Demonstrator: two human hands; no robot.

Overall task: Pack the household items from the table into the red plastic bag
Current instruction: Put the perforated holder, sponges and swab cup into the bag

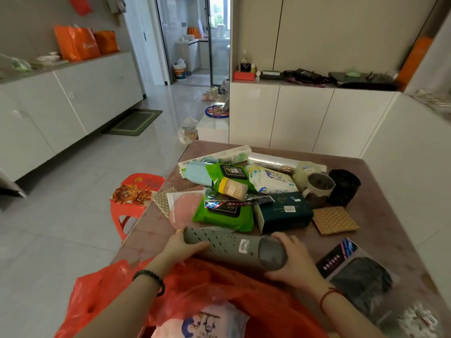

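A grey perforated rolled mat (229,247) lies across the near table edge, just above the open red plastic bag (117,289). My left hand (180,245) grips its left end and my right hand (290,262) grips its right end. Inside the bag lies a pink and white pack (207,320). Beyond the mat is a pile: two green wipe packs (224,215), a dark teal tissue box (283,213), a white wipes pack (271,179), a yellow-lidded jar (231,187) and a long white box (217,156).
The brown table (390,196) also holds a mug (317,189), a black cup (344,186), a woven tan cloth (334,220) and clear packets (361,279) at the right. A red stool (134,191) stands left of the table. White cabinets line both walls.
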